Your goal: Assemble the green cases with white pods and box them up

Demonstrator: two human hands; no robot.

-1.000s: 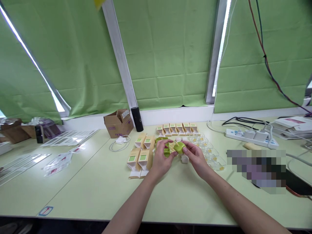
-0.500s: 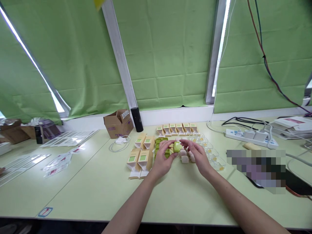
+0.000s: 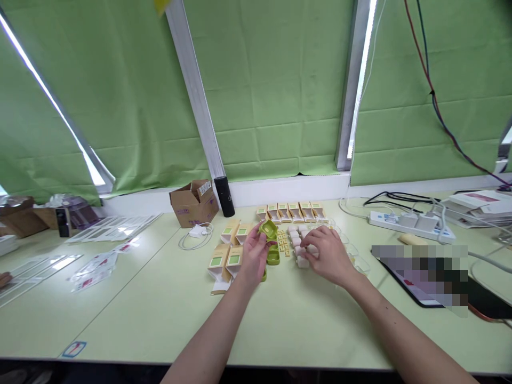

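My left hand (image 3: 253, 255) is closed on a small green case (image 3: 268, 229), held slightly above the table with its hollow side up. More green cases (image 3: 273, 255) lie just right of that hand. My right hand (image 3: 325, 252) rests fingers-down on a group of small pale blocks (image 3: 296, 241); its fingertips curl over one of them, and I cannot see whether it is gripped. Between the hands lie small yellow tags (image 3: 283, 241). Tan cartons with green labels (image 3: 228, 255) lie left of my left hand.
A row of small open tan boxes (image 3: 292, 211) stands behind the blocks. Clear plastic trays (image 3: 356, 260) lie right of my right hand. A cardboard box (image 3: 194, 201) and black cylinder (image 3: 224, 196) stand at the back. A power strip (image 3: 412, 224) and cables lie far right.
My left hand has lifted one green case up and to the left, away from my right hand. My right hand let go of it and dropped onto the pale blocks.
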